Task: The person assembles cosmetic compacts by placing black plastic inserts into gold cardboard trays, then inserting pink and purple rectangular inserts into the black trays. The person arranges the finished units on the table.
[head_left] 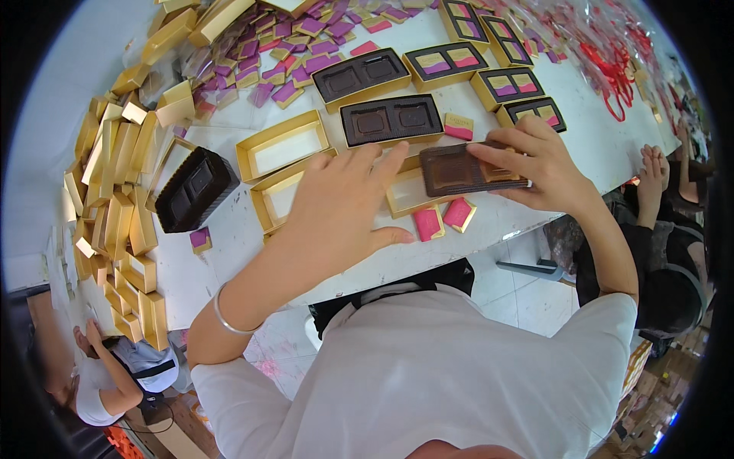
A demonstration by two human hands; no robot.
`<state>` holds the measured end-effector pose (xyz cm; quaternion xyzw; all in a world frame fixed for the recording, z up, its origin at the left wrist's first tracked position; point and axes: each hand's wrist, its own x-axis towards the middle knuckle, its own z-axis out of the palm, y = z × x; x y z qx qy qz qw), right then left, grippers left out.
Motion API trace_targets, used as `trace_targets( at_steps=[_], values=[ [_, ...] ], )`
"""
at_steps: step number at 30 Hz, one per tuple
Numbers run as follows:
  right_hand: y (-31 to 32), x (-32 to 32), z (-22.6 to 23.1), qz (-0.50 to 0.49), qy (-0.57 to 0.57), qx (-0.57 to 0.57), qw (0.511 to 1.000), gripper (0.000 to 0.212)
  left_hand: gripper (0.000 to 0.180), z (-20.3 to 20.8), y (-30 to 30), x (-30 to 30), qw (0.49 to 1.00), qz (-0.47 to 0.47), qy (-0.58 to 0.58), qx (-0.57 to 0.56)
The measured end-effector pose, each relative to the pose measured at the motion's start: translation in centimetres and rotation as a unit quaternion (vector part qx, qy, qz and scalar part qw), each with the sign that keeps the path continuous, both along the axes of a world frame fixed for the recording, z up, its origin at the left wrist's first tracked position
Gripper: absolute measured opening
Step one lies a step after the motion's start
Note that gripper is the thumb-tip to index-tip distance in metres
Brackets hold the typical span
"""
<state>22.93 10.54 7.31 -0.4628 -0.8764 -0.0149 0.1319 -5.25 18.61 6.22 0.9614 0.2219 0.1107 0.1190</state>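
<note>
My right hand (544, 164) grips a dark brown plastic insert tray (451, 171) by its right end, fingers on top. The insert is over a gold box (403, 200) near the front edge of the table. My left hand (332, 210) has its fingers spread and thumb out, reaching over a gold box (269, 205) that it partly covers. Whether it touches that box I cannot tell. Another gold box (279, 145) lies behind it. Two pink-and-gold wrapped pieces (428, 223) lie in front of the insert, and a similar piece (459, 126) lies behind it.
Gold boxes (115, 183) are heaped at left, beside a stack of dark inserts (195, 191). Purple and pink wrapped pieces (306, 50) are strewn at the back. Boxes with filled inserts (505, 84) stand back right, near red ribbons (612, 76). Co-workers sit at both sides.
</note>
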Motion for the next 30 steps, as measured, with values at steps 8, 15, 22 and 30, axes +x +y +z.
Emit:
trace_targets(
  at_steps=[8, 15, 22, 30],
  values=[
    [1.5, -2.7, -1.3, 0.047, 0.076, -0.108, 0.99, 0.061, 0.083, -1.9, -0.4, 1.7, 0.986, 0.049, 0.025, -0.155],
    [-0.2, -0.8, -1.9, 0.073, 0.047, -0.075, 0.993, 0.027, 0.079, -2.2, -0.1, 1.7, 0.982, 0.066, 0.033, -0.173],
    [0.1, -0.6, -2.8, 0.068, 0.223, -0.183, 0.955, 0.027, 0.075, -2.4, 0.1, 1.8, 0.984, 0.056, 0.022, -0.169],
    [-0.4, -1.6, -1.9, 0.112, -0.006, -0.033, 0.993, 0.029, 0.068, -2.2, 0.2, 1.7, 0.984, 0.054, 0.029, -0.167]
  ],
)
